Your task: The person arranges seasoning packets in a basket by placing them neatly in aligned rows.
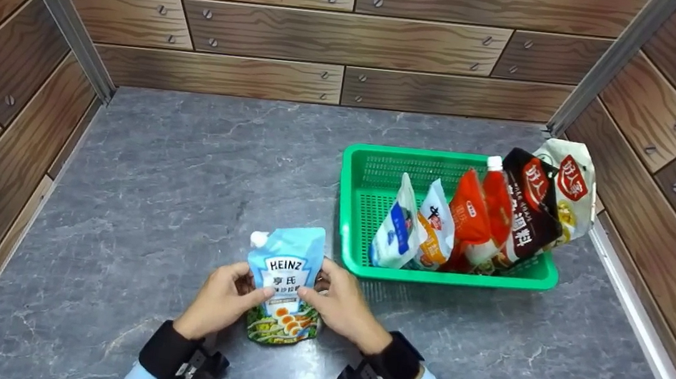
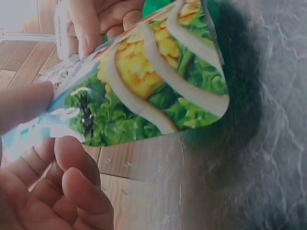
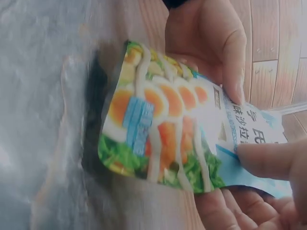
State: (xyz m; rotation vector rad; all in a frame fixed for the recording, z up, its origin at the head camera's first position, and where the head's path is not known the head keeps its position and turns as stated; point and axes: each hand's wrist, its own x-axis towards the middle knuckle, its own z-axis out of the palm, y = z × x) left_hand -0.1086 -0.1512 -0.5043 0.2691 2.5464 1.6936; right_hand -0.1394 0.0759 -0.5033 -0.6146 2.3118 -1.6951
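Observation:
A light blue Heinz salad dressing pouch [image 1: 288, 272] with a white spout cap [image 1: 258, 239] is held upright between both hands, its printed front facing the head camera. My left hand [image 1: 223, 297] grips its left edge, thumb on the front and fingers behind. On the opposite edge my right hand [image 1: 342, 300] grips it the same way. In the right wrist view the pouch [image 3: 158, 124] shows sliced eggs and salad near its bottom edge, which is close over the grey tabletop. The left wrist view shows the pouch's lower part [image 2: 144, 81] from the left side.
Right of the hands stands a green plastic basket [image 1: 441, 279]. Inside lean a white-and-blue pouch [image 1: 398, 230], a white-and-orange pouch [image 1: 435, 231], red pouches [image 1: 471, 210], a black seasoning bag [image 1: 530, 210] and a white bag [image 1: 573, 189]. Wood-patterned walls [image 1: 347, 40] enclose the grey table [image 1: 190, 161].

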